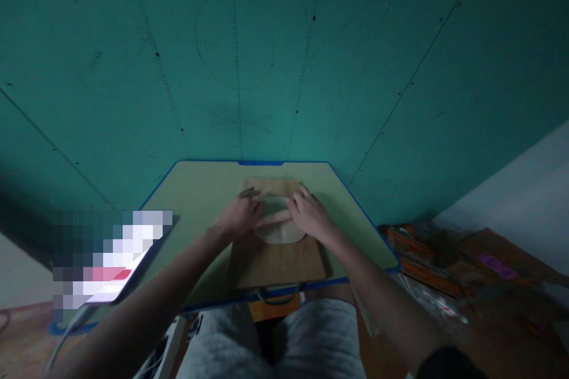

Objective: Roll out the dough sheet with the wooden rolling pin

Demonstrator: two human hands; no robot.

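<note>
A flat, rounded pale sheet (281, 233) lies on a wooden board (278, 265); its material is unclear. Across it, between my hands, runs a lighter straight band (276, 217), like a fold or strip. My left hand (242, 213) has its fingers curled at the band's left end, and a thin greyish thing (249, 192) shows by its knuckles. At the right end, my right hand (306, 207) is closed with its fingertips pinching the band. Above the band, the sheet's far part looks darker and greenish.
The board rests on a pale table (200, 183) with a blue rim, against a green wall (275, 71). A lit tablet-like screen (106, 293) with a cable stands at the left. Flattened cardboard (493, 254) and wooden pieces lie on the right floor. A handle (279, 296) hangs at the board's near end.
</note>
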